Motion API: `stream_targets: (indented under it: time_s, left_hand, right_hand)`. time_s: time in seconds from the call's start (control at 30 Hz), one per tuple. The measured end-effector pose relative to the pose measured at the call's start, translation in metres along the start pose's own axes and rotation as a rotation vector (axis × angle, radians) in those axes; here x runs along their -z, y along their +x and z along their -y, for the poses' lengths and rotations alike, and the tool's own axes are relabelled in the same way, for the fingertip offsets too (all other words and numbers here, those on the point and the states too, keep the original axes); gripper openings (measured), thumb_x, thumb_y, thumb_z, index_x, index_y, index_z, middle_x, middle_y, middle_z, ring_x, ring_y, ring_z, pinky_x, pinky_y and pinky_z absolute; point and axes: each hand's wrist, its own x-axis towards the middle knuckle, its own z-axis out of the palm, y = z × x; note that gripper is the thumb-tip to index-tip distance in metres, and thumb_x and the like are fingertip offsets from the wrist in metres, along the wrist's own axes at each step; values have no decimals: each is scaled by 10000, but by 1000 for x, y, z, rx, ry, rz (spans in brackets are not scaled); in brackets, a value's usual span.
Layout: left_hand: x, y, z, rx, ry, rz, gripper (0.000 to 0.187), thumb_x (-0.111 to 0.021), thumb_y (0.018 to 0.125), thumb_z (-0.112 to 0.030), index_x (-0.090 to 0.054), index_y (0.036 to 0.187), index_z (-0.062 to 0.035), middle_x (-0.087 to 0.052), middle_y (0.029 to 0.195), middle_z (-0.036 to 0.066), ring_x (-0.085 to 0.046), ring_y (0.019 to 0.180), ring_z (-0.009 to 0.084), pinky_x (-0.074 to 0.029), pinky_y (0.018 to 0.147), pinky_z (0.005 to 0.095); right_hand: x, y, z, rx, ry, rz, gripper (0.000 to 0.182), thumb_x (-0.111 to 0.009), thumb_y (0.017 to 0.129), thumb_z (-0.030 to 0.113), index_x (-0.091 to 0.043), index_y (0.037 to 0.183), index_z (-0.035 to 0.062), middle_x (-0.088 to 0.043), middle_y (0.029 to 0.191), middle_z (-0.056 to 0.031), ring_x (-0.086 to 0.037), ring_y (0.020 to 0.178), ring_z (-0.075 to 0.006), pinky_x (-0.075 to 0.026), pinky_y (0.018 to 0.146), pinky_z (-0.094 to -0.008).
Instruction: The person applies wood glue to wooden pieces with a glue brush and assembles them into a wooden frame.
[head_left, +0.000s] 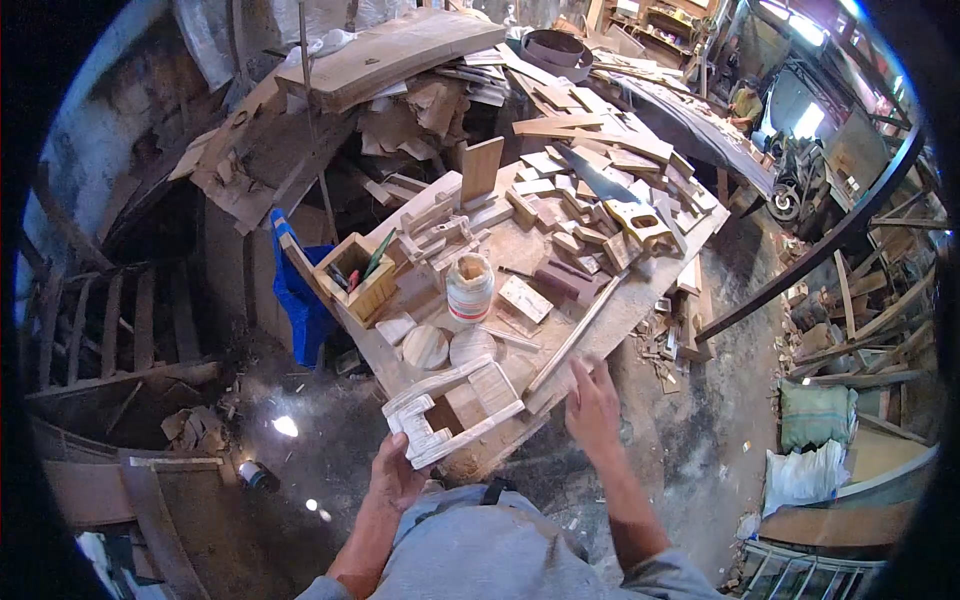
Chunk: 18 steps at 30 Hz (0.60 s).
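Note:
My left hand (396,475) is closed on the lower left corner of a small wooden frame (490,388), pale, box-like, with carved ridges at its left end and an opening in the middle. The frame is tilted over the front edge of the workbench (375,350). To the right, my right hand (595,408) is raised beside the bench edge, fingers partly stretched and nothing visible in them. Just beyond the frame lie two round wooden discs (426,347) and an open white jar (470,290) with brownish residue around its mouth.
A wooden box (357,280) with tools stands at the bench's left edge. A handsaw (595,176) lies on heaped wood offcuts (570,240). A dark slanting pole (800,265) crosses on the right. Another person (745,103) is far back.

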Motion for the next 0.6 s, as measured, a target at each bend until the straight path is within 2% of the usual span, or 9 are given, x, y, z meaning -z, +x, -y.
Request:
stream_targets:
  time_s: [0.1, 0.2, 0.27, 0.33, 0.37, 0.4, 0.47, 0.5, 0.6]
  left_hand:
    - [10, 5, 2, 29, 66, 29, 756, -790, 827, -387, -494, 1431, -42, -655, 1285, 135, -655, 1183, 309, -537, 1015, 502]
    - [1, 2, 0, 25, 87, -15, 714, -776, 842, -339, -492, 1426, -41, -642, 1304, 134, -651, 1191, 297, -537, 1020, 487]
    - [-8, 7, 2, -28, 88, -49, 694, -785, 839, -293, -480, 1411, -48, -633, 1291, 121, -649, 1180, 275, -536, 1024, 458]
    - [-10, 13, 9, -107, 110, -83, 698, -813, 820, -245, -454, 1390, -61, -622, 1254, 100, -646, 1156, 241, -533, 1031, 413]
    - [-12, 16, 10, -115, 99, -98, 641, -807, 834, -152, -442, 1352, -58, -617, 1218, 107, -644, 1120, 222, -547, 996, 395]
    - [-17, 17, 13, -142, 101, -117, 619, -802, 842, -132, -442, 1340, -54, -615, 1207, 107, -645, 1099, 218, -555, 970, 385]
    - [-34, 20, 19, -182, 120, -134, 576, -791, 857, -94, -443, 1314, -46, -612, 1186, 107, -648, 1056, 209, -572, 917, 366]
    - [-35, 28, 26, -208, 114, -89, 556, -788, 868, -64, -436, 1297, -61, -612, 1161, 106, -651, 989, 195, -581, 831, 337]
    - [-57, 42, 42, -300, 167, -43, 558, -795, 872, -88, -433, 1297, -87, -618, 1156, 107, -658, 976, 195, -577, 797, 315]
  right_hand:
    - [-26, 39, -30, 307, -269, 122, 580, -683, 830, 83, -581, 1399, 136, -599, 1310, -159, -631, 1096, -336, -544, 922, -474]
    - [-44, 57, -50, 355, -335, 342, 579, -705, 830, 121, -594, 1396, 166, -577, 1383, -124, -618, 1169, -324, -536, 954, -477]
    - [-27, 54, -47, 296, -179, 117, 473, -758, 811, 111, -690, 1277, 153, -655, 1322, -120, -664, 1159, -315, -576, 932, -449]
    - [31, 43, -13, 184, 75, -103, 378, -794, 813, 117, -738, 1186, 143, -702, 1260, -125, -702, 1119, -296, -605, 892, -422]
    - [50, 39, 2, 202, 134, -280, 312, -805, 833, 116, -750, 1139, 127, -721, 1215, -129, -724, 1068, -278, -617, 861, -396]
    - [69, 32, 17, 212, 193, -458, 246, -816, 852, 115, -763, 1092, 112, -740, 1169, -133, -746, 1018, -261, -628, 830, -371]
    - [109, 7, 50, 226, 359, -555, 305, -805, 905, 164, -723, 1190, 92, -739, 1166, -142, -746, 1024, -228, -625, 829, -336]
    - [115, -12, 62, 256, 483, -546, 378, -805, 909, 170, -683, 1257, 85, -736, 1176, -149, -745, 1036, -240, -624, 829, -336]
    - [125, -33, 90, 430, 472, -472, 490, -772, 945, 205, -582, 1370, 53, -640, 1319, -210, -734, 1027, -315, -644, 744, -361]
